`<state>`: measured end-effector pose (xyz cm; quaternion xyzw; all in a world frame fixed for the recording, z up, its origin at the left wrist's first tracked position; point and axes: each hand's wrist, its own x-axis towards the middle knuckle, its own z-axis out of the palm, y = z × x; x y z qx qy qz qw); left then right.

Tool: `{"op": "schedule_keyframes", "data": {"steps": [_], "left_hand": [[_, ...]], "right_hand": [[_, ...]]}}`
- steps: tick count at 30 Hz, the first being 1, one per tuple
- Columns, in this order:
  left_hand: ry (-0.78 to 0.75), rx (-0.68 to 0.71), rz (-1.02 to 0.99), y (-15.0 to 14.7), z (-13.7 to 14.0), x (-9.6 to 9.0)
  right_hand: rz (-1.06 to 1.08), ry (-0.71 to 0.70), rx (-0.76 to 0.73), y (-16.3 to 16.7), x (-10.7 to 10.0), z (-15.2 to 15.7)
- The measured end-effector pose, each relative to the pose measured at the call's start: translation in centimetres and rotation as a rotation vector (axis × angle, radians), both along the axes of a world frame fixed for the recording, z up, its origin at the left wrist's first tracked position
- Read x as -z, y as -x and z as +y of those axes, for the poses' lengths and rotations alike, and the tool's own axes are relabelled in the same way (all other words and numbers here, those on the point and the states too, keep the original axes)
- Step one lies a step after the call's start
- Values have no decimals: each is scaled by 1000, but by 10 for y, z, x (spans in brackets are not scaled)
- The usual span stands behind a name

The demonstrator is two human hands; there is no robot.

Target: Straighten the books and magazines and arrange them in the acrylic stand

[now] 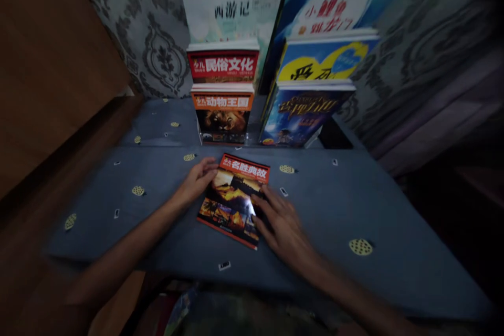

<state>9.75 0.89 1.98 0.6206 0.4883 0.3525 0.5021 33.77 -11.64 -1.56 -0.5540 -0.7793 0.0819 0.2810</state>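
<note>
A book [232, 194] with a red title band and a cover of golden landscape photos lies closed and slightly turned on the blue cloth. My left hand [200, 176] is at its upper left edge, fingers stretched out and fingertips at the cover's side. From the right, my right hand [281, 220] reaches over the cover with spread fingers; its fingertips rest on or just above the right part. Neither hand is wrapped round the book.
Behind the book stand two stepped racks of books, including a lion-cover book [223, 118], a red-banded book [224, 65], a dark blue book [303, 115] and a yellow-and-blue book [326, 58]. The blue tablecloth [323, 210] has pineapple prints. A patterned curtain [163, 47] hangs behind.
</note>
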Motion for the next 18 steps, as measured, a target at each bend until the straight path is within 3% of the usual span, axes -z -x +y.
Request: {"op": "schedule_keyframes", "data": {"steps": [3,6,12,18], "left_hand": [[251,-179,-160,-11,2,-8],[404,-231,-283,-25,-4,-11],[363,-363,-394,-44,-18,-5],[258,-380,-463,-45,-18,-23]], "right_hand": [[18,-46,20,5,5,0],[104,-43,-5,10,12,-2],[423,64,75,19,25,-4],[727,235,183,30,6,16]]}}
